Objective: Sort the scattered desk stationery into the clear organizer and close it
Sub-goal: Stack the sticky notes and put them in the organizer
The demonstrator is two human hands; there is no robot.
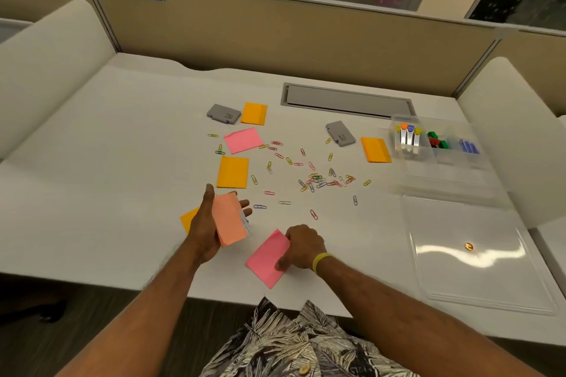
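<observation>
- your left hand (211, 223) grips a salmon sticky-note stack (229, 220) above the near desk (92, 193).
- your right hand (301, 246) pinches a pink note pad (265, 260) lying flat on the near edge.
- more orange pads (232, 172) and loose paper clips (318, 179) lie scattered mid-desk.
- the clear organizer (441, 153) sits far right, its lid (477, 254) open toward you.

Organizer (441, 159) right; paper clips (318, 179) centre; lid (477, 257) before organizer.
</observation>
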